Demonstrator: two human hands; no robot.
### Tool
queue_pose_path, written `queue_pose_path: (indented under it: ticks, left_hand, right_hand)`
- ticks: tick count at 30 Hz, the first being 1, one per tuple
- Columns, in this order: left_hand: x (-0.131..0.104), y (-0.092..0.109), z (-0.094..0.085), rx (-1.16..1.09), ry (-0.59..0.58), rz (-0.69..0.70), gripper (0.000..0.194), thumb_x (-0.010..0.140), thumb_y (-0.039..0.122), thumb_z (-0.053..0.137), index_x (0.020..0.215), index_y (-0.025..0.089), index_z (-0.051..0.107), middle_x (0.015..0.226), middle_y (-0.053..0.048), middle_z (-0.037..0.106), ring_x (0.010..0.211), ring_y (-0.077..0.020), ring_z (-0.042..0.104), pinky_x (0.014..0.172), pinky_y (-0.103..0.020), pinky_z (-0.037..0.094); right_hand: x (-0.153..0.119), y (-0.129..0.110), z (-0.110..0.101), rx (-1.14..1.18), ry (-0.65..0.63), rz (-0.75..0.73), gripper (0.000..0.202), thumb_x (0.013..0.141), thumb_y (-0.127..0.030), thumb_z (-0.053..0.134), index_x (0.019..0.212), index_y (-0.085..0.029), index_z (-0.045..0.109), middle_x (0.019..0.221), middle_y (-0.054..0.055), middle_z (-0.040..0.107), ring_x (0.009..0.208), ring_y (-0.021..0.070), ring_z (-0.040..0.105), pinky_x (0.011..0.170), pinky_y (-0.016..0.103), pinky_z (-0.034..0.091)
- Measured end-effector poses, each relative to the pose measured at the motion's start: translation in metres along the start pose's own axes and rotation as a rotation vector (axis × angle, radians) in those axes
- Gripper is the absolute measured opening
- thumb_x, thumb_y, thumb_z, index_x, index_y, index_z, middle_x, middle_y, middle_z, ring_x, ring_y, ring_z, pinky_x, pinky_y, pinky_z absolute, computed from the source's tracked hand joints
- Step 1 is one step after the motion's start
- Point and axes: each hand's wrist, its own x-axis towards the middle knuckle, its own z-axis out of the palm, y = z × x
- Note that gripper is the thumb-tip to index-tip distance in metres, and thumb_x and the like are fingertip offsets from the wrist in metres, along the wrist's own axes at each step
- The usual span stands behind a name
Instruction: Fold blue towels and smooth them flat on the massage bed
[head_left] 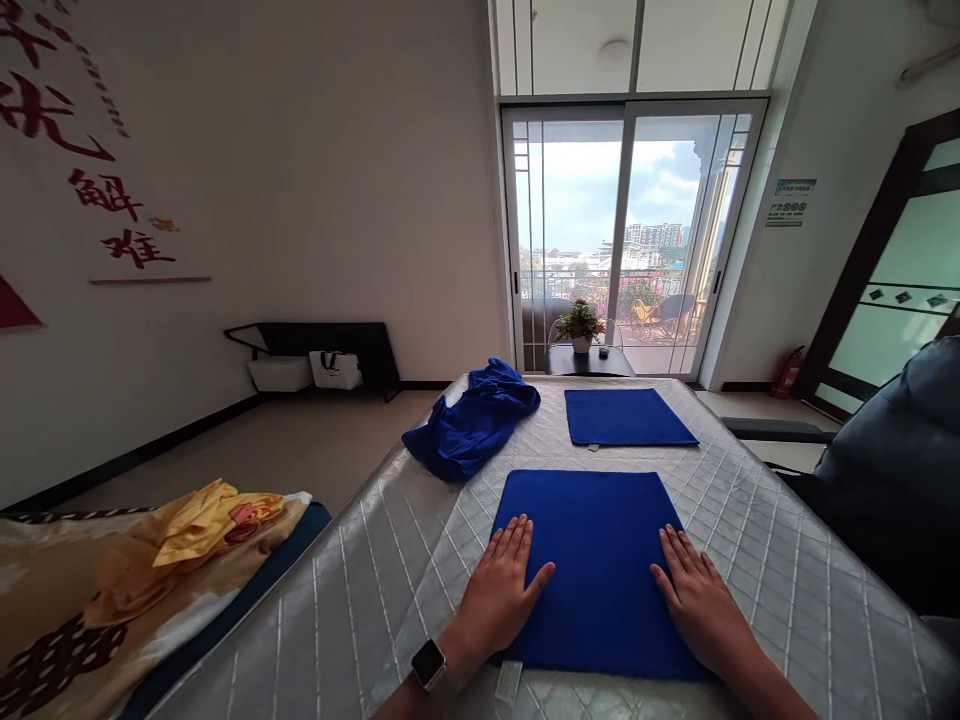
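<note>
Glossy diamond quilting covered the silver mattress (345, 580). From the near blue fabric square (592, 560), a crumpled blue cloth (476, 415) lay at 11 o'clock, a flatter blue square (630, 418) at 12. Farther toward 12, a white pot (581, 346) held a leafy plant (579, 319). The near square lay smooth, white-labelled. The left hand (506, 580), fingers together, thumb out, rested flat at its 9 o'clock; the right hand (694, 590), fingers slightly spread, at 3.

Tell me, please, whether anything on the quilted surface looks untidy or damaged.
The crumpled blue cloth lies in a loose heap toward the far left of the quilted surface, which looks untidy because the near blue cloth and far blue cloth lie flat. I see no clear damage.
</note>
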Motion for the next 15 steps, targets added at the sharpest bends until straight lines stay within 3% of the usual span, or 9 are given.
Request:
queue_pose_path:
  ticks: [8,15]
  left_hand:
    - [-0.002,0.0,-0.002,-0.026,0.008,-0.001,0.077,0.103,0.066,0.025,0.16,0.014,0.03,0.165,-0.011,0.032,0.153,-0.0274,0.028,0.125,-0.049,0.029]
    - [0.0,0.001,-0.002,-0.018,-0.008,-0.008,0.079,0.103,0.066,0.025,0.159,0.012,0.031,0.165,-0.013,0.03,0.153,-0.0279,0.028,0.125,-0.049,0.028]
  right_hand:
    - [-0.012,-0.002,-0.012,-0.106,0.053,-0.063,0.065,0.101,-0.043,0.025,0.155,-0.01,0.039,0.165,0.01,0.027,0.155,0.0252,0.018,0.126,0.052,0.015]
    - [-0.04,0.006,0.009,0.009,0.041,-0.014,0.069,0.101,-0.05,0.023,0.158,-0.012,0.034,0.166,0.006,0.026,0.155,0.0245,0.019,0.125,0.05,0.022]
